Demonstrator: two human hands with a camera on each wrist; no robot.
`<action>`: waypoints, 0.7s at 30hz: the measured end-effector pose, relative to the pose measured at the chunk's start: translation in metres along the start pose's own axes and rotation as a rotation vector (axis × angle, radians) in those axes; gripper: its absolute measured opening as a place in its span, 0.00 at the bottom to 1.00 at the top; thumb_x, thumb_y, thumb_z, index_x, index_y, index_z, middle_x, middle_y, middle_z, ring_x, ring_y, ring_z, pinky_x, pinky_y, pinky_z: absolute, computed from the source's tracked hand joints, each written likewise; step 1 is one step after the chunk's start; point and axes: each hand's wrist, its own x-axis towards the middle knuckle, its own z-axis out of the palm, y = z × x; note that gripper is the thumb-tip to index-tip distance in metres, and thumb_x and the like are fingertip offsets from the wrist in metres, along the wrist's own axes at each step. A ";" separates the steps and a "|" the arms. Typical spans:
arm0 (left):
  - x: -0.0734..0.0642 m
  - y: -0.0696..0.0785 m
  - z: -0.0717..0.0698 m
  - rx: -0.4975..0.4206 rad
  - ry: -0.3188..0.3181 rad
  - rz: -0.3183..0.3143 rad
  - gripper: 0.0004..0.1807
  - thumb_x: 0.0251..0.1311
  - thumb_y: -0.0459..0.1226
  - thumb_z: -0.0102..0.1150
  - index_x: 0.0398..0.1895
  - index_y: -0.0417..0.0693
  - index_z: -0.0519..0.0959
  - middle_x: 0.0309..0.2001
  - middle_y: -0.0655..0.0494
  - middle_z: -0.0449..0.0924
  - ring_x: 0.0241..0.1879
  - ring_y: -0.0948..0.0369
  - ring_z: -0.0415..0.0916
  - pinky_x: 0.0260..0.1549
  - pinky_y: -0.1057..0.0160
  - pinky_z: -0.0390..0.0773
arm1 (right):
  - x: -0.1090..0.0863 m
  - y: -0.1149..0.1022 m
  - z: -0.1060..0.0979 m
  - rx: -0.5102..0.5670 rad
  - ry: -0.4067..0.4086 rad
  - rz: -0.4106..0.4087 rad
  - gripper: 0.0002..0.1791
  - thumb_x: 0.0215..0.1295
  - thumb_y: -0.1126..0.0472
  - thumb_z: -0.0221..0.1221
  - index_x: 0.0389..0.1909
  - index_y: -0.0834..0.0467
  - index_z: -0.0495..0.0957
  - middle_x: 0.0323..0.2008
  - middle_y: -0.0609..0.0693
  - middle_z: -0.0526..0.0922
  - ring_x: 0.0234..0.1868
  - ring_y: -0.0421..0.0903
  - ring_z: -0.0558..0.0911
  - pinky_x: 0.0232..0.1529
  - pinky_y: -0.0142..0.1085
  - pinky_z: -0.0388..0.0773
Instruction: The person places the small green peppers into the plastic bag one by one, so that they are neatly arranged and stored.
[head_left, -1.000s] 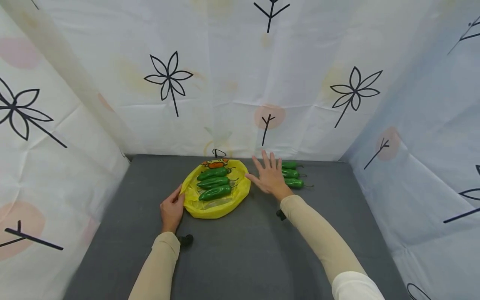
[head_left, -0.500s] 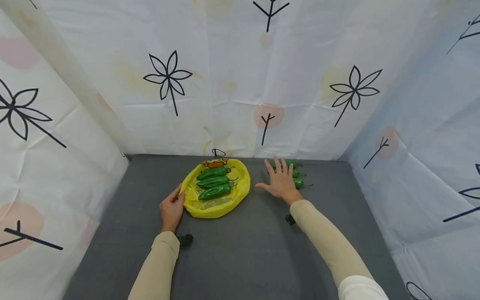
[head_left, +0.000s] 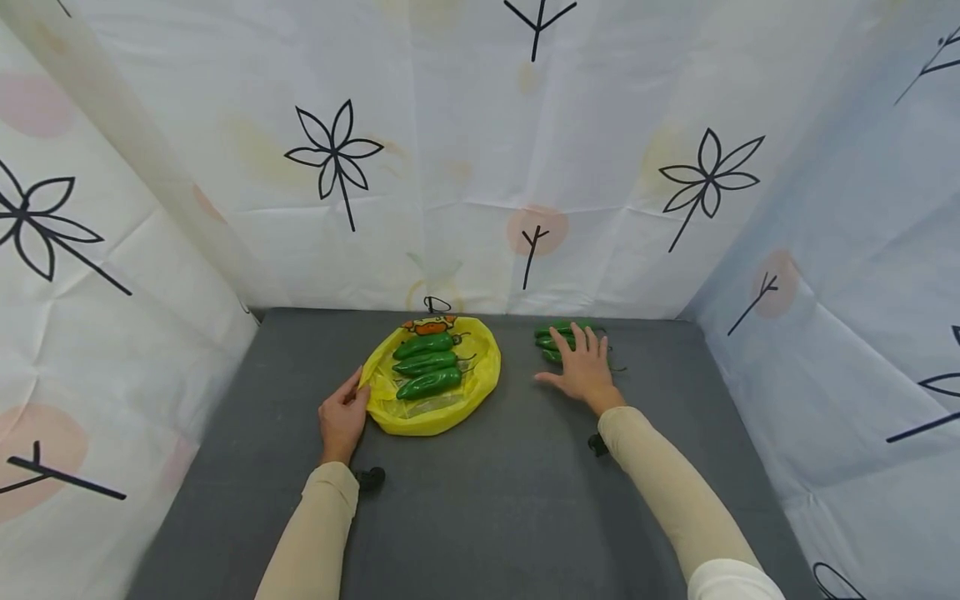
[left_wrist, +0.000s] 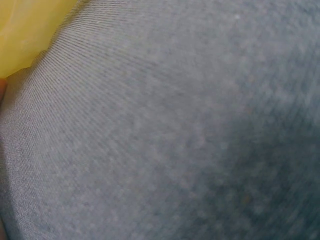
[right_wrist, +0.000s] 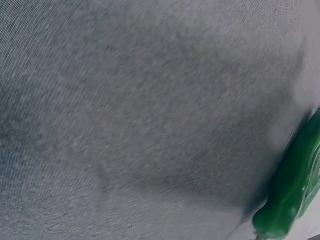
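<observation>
A yellow plastic bag (head_left: 420, 427), its mouth spread into a round rim, lies left of centre with three green chili peppers (head_left: 429, 363) side by side in it. My left hand (head_left: 345, 423) pinches the bag's left edge between thumb and fingers. In the left wrist view a fold of the yellow plastic (left_wrist: 25, 32) fills the top left corner. My right hand (head_left: 585, 375), fingers spread, hovers over a second group of green chili peppers (head_left: 553, 332) and partly hides them. One pepper (right_wrist: 287, 187) shows at the lower right of the right wrist view.
Everything lies on a dark grey cloth-covered table (head_left: 465, 517). White printed curtains (head_left: 450, 167) rise behind its back edge and along both sides. An orange cartoon print (head_left: 429, 326) marks the bag's far edge.
My right hand has moved right and slightly nearer, away from the bag and over the right-hand peppers. The left hand and the bag have stayed put.
</observation>
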 end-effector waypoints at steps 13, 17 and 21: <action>-0.001 -0.001 0.002 0.011 0.016 0.008 0.22 0.69 0.45 0.62 0.66 0.65 0.79 0.57 0.51 0.86 0.51 0.59 0.84 0.39 0.88 0.68 | -0.010 0.022 0.004 0.059 -0.008 0.054 0.54 0.62 0.30 0.62 0.82 0.47 0.51 0.77 0.69 0.51 0.77 0.72 0.51 0.75 0.69 0.46; -0.001 -0.002 0.002 0.001 0.013 0.010 0.22 0.70 0.44 0.61 0.66 0.64 0.79 0.60 0.51 0.85 0.55 0.54 0.84 0.39 0.89 0.67 | -0.011 0.029 0.008 0.072 -0.004 0.075 0.53 0.63 0.30 0.61 0.82 0.48 0.50 0.76 0.69 0.52 0.76 0.72 0.53 0.75 0.68 0.48; -0.001 -0.002 0.001 -0.011 0.011 0.016 0.22 0.70 0.44 0.62 0.67 0.64 0.79 0.61 0.52 0.84 0.57 0.54 0.83 0.40 0.89 0.67 | -0.012 0.032 0.009 0.085 0.024 0.083 0.50 0.65 0.33 0.61 0.81 0.49 0.53 0.74 0.70 0.55 0.72 0.73 0.60 0.71 0.66 0.57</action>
